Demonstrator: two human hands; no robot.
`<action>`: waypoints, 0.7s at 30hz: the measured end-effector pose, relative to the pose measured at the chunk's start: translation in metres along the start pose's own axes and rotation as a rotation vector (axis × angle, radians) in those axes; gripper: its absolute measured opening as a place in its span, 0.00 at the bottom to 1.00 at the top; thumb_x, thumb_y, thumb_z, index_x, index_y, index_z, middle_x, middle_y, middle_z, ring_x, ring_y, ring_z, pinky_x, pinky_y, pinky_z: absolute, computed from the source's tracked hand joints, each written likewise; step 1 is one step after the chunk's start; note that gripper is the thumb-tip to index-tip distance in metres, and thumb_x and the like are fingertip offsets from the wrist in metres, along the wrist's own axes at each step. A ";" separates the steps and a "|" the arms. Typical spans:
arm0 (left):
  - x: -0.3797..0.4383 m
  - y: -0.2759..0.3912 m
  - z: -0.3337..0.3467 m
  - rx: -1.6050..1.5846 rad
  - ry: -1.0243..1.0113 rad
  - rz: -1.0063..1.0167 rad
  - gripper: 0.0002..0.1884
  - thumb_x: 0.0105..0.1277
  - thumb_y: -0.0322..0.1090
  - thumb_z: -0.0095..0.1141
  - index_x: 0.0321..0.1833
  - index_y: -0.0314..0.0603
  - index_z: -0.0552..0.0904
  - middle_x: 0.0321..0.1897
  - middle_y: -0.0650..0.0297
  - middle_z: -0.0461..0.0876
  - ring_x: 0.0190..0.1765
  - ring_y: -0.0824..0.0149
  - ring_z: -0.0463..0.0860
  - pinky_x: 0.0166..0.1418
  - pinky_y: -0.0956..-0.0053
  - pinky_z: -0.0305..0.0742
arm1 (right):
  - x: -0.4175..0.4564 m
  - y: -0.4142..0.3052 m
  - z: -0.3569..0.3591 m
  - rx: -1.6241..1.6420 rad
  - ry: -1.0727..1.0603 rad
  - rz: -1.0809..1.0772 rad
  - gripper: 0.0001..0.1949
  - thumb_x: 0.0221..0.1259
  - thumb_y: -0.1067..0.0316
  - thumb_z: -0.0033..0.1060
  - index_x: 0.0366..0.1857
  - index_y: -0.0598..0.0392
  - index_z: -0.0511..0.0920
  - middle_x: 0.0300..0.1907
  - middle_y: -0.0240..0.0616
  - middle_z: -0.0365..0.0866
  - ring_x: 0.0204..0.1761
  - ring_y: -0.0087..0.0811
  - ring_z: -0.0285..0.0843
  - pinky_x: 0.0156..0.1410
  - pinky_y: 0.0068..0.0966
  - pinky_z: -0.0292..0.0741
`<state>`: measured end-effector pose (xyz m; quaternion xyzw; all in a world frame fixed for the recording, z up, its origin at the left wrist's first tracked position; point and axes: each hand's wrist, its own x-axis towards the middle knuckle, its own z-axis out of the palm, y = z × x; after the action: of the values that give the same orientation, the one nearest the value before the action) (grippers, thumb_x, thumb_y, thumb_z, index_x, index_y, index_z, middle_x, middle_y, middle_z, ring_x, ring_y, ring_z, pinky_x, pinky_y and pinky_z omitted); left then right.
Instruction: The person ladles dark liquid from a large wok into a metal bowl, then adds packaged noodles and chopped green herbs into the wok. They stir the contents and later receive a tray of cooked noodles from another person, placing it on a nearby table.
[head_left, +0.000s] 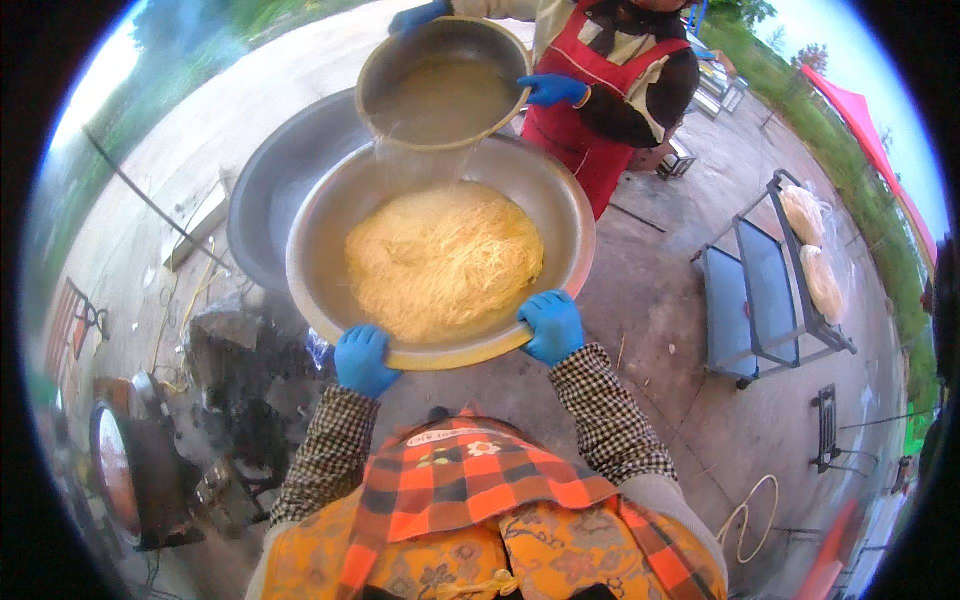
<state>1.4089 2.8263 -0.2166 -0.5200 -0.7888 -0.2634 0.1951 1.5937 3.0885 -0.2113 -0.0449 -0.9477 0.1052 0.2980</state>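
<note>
A wide metal basin (322, 292) holds a mass of pale yellow noodle-like strands (446, 259) lying in liquid. My left hand (365, 361), in a blue glove, grips its near rim on the left. On the right side of that rim, my right hand (553, 327) is closed over the edge, also gloved in blue. Above the far side, a smaller metal basin (442, 97) is tilted towards mine, with liquid running over its lip. Another person's blue-gloved hands (556, 88) hold this smaller basin.
Behind my basin sits a large grey tub (259, 202). The other person, in a red apron (577, 64), stands across from me. To the right is a metal trolley (757, 300) with bagged pale bundles (821, 281) on top. Dark blackened blocks (232, 360) lie at left; a hose (739, 517) lies right.
</note>
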 end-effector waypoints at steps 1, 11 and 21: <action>0.001 0.000 0.001 -0.001 -0.003 0.004 0.13 0.37 0.38 0.63 0.24 0.45 0.74 0.24 0.60 0.75 0.31 0.55 0.76 0.35 0.63 0.70 | -0.001 0.002 -0.001 0.008 -0.013 -0.002 0.10 0.31 0.66 0.65 0.22 0.50 0.75 0.25 0.36 0.74 0.33 0.38 0.74 0.43 0.34 0.69; -0.030 -0.001 -0.001 -0.013 0.132 0.039 0.10 0.38 0.32 0.56 0.18 0.44 0.66 0.17 0.57 0.64 0.23 0.53 0.67 0.25 0.62 0.59 | -0.007 -0.009 -0.003 0.055 -0.027 -0.089 0.14 0.31 0.58 0.65 0.26 0.48 0.76 0.30 0.36 0.75 0.36 0.40 0.75 0.42 0.36 0.71; -0.042 -0.023 0.015 -0.140 0.048 0.227 0.17 0.38 0.34 0.63 0.20 0.39 0.65 0.20 0.56 0.65 0.27 0.51 0.68 0.31 0.60 0.61 | -0.028 -0.009 0.008 -0.148 0.133 -0.058 0.09 0.26 0.63 0.60 0.19 0.46 0.74 0.22 0.28 0.73 0.33 0.32 0.74 0.43 0.30 0.67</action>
<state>1.4027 2.7980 -0.2573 -0.6118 -0.6995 -0.3067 0.2057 1.6123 3.0744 -0.2310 -0.0461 -0.9319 0.0229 0.3591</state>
